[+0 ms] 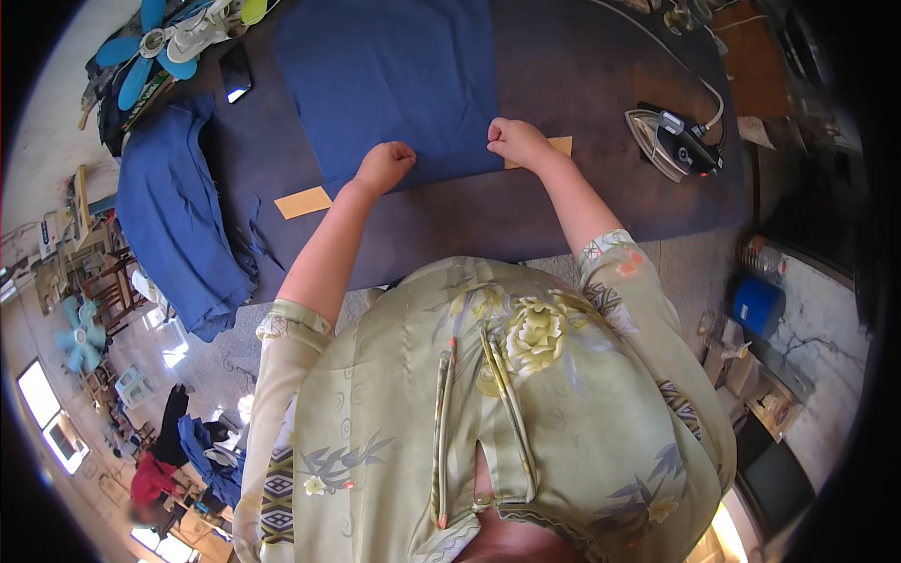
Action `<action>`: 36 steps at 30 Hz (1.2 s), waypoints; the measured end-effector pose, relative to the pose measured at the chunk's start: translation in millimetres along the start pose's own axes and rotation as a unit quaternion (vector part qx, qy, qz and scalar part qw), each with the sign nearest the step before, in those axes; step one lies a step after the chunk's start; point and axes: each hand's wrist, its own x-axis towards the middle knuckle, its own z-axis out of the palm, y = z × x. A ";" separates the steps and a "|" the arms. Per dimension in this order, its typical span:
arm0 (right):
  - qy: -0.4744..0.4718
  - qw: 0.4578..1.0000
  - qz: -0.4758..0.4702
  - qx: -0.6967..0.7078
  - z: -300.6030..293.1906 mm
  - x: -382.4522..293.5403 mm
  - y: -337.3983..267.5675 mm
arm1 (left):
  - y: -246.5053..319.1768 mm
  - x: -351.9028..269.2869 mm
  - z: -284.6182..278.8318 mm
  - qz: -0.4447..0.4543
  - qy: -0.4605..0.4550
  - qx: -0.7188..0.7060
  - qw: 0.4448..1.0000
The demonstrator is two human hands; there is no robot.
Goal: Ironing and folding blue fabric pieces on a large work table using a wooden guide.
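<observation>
A blue fabric panel (394,77) lies on a dark padded table (450,225), its near edge towards me. A yellow card strip (303,203) runs along that edge; its two ends stick out left and right, and the fabric covers its middle. At the near edge, left of centre, my left hand (383,167) has its fingers curled and pinched on the fabric. My right hand (521,143) pinches at the panel's right side, over the strip's right end. Exactly how much cloth each hand grips is hidden by the fingers.
A corded clothes iron (672,144) rests at the right. More blue cloth (179,225) hangs over the left edge, beside a narrow blue scrap (257,232). A phone (235,74) and a blue-bladed fan (151,46) are at far left. Another person (151,482) is in the background.
</observation>
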 end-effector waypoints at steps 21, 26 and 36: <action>0.185 0.978 0.033 -0.094 -41.4 -51.2 5.8 | 31.3 5.4 25.0 -0.113 -0.018 0.270 0.956; 0.392 0.862 0.103 -0.304 -180.6 -128.1 103.8 | 27.3 3.5 25.0 -0.114 -0.007 0.262 0.958; 0.135 0.947 0.108 -0.271 -241.0 -141.3 177.9 | 19.5 7.7 29.7 -0.118 0.000 0.268 0.956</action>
